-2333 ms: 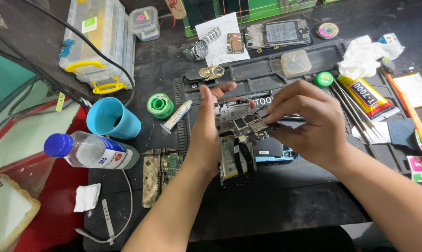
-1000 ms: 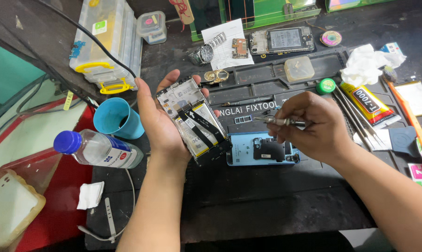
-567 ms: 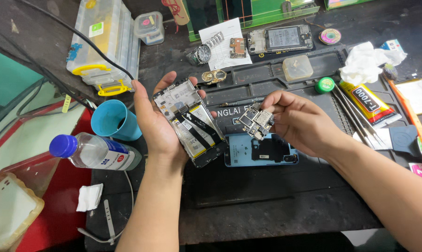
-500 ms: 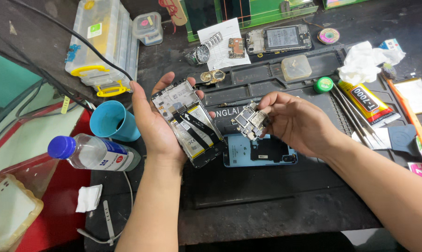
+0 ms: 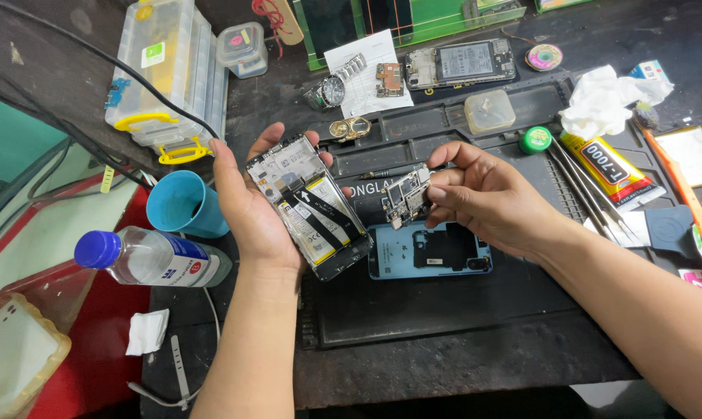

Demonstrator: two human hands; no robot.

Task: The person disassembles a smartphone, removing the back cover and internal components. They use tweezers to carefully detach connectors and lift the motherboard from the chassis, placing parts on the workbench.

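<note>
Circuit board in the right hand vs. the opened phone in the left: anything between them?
Nothing between the circuit board and the opened phone; only the black work mat shows below, in the head view.

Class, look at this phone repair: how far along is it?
Done: the blue back cover lies off on the mat, and the circuit board is out. In hand: left hand holds the opened phone; right hand pinches the board. Left: board and cover remain unfitted.

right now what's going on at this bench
A person is working on an opened phone. The left hand cradles the opened phone, insides facing up. The right hand pinches a small circuit board in its fingertips, held just right of the phone and apart from it. A blue back cover lies on the black mat below them, with a glue tube off to the right.
</note>
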